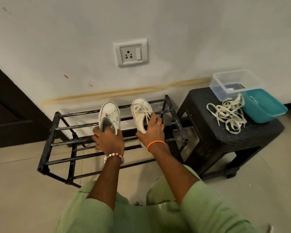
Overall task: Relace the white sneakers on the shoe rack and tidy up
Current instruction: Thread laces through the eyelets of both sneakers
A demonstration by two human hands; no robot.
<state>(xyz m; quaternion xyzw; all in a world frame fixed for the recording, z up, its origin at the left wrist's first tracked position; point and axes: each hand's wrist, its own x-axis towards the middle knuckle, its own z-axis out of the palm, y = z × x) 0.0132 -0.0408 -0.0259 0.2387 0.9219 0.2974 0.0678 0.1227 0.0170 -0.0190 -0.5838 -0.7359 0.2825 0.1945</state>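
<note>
A black shoe rack [57,126] stands against a white wall. Two white sneakers sit on its top bars, toes to the wall. The left hand [108,140] holds the heel of the unlaced sneaker [109,115]; the right hand [151,130] grips the heel end of the laced sneaker [140,113]. Right of the rack, a black stool [225,140] carries a loose tangle of white laces [228,113], a clear plastic box [232,83] and a teal lid [264,105] leaning against the box. A wall socket [131,52] sits above the rack.
</note>
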